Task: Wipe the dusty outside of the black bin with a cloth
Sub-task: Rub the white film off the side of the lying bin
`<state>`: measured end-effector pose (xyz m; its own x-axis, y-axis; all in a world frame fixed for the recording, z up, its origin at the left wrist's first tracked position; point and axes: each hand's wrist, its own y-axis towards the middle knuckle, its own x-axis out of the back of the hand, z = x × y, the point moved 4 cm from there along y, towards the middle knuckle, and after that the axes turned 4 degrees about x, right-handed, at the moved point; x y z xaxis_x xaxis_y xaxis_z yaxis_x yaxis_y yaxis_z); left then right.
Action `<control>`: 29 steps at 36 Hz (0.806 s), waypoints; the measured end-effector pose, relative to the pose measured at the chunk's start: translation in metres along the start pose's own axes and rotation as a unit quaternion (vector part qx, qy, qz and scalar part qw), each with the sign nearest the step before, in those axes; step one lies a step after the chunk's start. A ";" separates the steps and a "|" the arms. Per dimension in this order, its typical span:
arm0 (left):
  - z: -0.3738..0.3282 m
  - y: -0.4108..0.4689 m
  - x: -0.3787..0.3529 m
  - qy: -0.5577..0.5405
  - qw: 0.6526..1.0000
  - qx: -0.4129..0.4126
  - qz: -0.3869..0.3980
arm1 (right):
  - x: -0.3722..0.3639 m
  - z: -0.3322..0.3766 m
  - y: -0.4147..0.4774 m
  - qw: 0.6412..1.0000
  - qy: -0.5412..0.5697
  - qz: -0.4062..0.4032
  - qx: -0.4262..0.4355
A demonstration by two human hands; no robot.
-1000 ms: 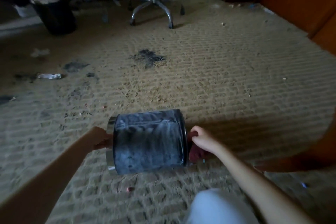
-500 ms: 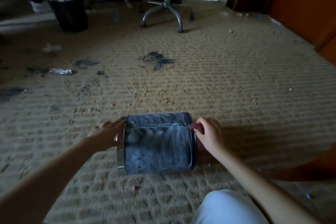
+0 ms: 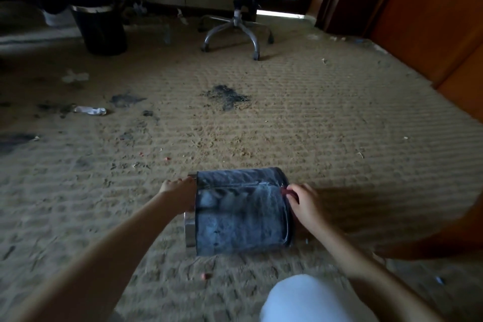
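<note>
The black bin [image 3: 240,217] lies on its side on the tan carpet, its wall grey with dust and its metal rim to the left. My left hand [image 3: 180,192] rests over the rim end, fingers spread across the top. At the bin's base end on the right, my right hand [image 3: 303,201] holds a red cloth [image 3: 286,191]. Only a small edge of the cloth shows past the fingers.
A second black bin [image 3: 100,30] stands at the far left. An office chair [image 3: 240,2] on a metal star base is at the back. Dark dirt patches [image 3: 226,95] and a crumpled wrapper [image 3: 90,110] lie on the carpet. Wooden panelling [image 3: 431,21] lines the right side.
My right hand with the cloth has come up from behind the base onto the bin's upper right edge. My left hand shifted onto the top of the rim. The camera moved.
</note>
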<state>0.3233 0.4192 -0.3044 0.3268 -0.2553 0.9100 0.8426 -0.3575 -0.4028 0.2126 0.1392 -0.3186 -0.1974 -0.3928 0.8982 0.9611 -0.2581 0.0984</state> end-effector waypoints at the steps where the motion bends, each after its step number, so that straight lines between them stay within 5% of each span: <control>1: -0.001 0.001 0.004 0.006 1.000 -0.001 -0.002 | 0.002 0.000 0.002 1.000 -0.010 -0.018 0.008; 17: -0.014 0.006 0.000 0.071 0.996 -0.003 0.054 | -0.001 -0.014 0.021 0.989 -0.002 -0.057 0.137; 29: 0.016 0.010 -0.035 -0.162 0.985 -0.062 0.002 | -0.018 -0.022 0.001 0.981 -0.011 -0.099 0.169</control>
<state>0.3275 0.4390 -0.3385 0.4660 0.0368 0.8840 0.7895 -0.4683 -0.3967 0.2130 0.1267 -0.3439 -0.3853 -0.3449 0.8559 0.9143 -0.0175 0.4046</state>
